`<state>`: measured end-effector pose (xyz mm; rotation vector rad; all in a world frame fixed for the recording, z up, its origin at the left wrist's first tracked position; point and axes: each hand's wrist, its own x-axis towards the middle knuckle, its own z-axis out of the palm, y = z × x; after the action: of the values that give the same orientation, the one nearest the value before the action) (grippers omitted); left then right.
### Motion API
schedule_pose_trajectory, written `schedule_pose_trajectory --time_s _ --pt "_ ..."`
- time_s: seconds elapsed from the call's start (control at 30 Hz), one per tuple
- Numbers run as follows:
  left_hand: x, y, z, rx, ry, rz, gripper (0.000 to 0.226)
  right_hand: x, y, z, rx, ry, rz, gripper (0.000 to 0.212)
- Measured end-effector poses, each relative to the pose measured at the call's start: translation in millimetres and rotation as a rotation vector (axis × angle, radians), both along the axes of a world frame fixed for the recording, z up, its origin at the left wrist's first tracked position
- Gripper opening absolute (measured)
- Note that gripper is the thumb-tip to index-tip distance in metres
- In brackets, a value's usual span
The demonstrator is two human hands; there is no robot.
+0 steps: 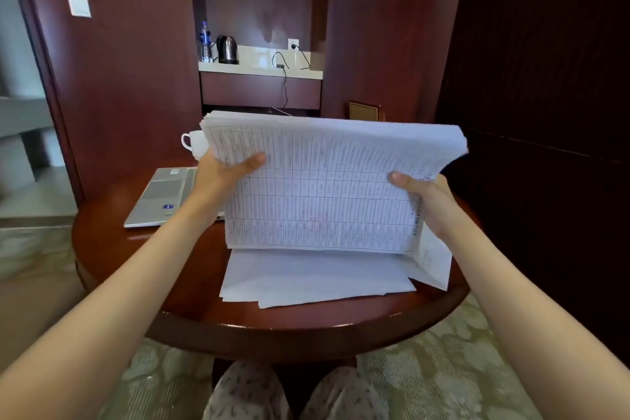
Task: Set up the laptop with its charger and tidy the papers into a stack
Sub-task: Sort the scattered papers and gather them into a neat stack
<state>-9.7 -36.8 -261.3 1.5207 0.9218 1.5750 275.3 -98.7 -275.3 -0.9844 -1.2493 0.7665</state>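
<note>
The left thumb point(254, 160) lies across the printed front of the sheaf of papers point(324, 187) at its left edge, with the other fingers hidden behind; the left hand point(225, 174) pinches it there. The right hand point(426, 198) grips the opposite edge the same way, its thumb on the front. The sheaf stands near upright at centre frame between the two hands. Its long axis runs left to right, its gridded face is toward the camera and its top leans away. Its lower edge sits just above loose sheets point(306, 276) spread on the round wooden table point(112, 232); I cannot tell whether it touches them. A laptop point(160, 194) lies left of centre with its trackpad showing, and a white cup point(192, 143) stands behind it. In the upper middle, a shelf in the dark wood panelling holds a kettle point(227, 49), a bottle point(204, 43) and a black cable point(283, 78) plugged into a socket
</note>
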Motion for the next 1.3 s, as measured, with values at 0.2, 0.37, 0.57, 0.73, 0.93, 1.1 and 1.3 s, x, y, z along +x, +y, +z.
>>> schedule_pose_trajectory --time_s 0.2,0.37,0.57,0.73,0.93,1.1,1.3 --pt "-2.9 3.8 -13.4 -0.025 0.052 0.023 0.025 2.0 5.9 -14.8 -0.073 -0.03 -0.035 0.045" --pt "6.2 5.3 -13.5 -0.092 -0.015 0.091 0.043 0.1 6.1 -16.9 -0.07 -0.027 -0.002 0.037" --pt "-4.2 10.0 -2.7 -0.074 -0.005 0.064 0.057 1.4 15.5 -8.9 -0.048 -0.01 0.009 0.052" --pt "-13.8 14.4 11.6 -0.02 -0.075 -0.027 0.021 -0.4 15.6 -10.2 -0.014 -0.04 0.054 0.051" --pt "-8.0 19.6 21.6 -0.032 -0.049 -0.035 0.02 0.7 18.6 -1.4 -0.057 -0.039 0.05 0.04" --pt "-2.5 26.5 18.2 -0.118 -0.308 0.129 0.02 2.2 15.2 6.1 -0.093 -0.042 0.037 0.023" --pt "3.5 30.1 14.4 -0.17 -0.657 0.071 0.025 -4.1 24.7 -3.9 -0.034 0.463 0.068 0.01"
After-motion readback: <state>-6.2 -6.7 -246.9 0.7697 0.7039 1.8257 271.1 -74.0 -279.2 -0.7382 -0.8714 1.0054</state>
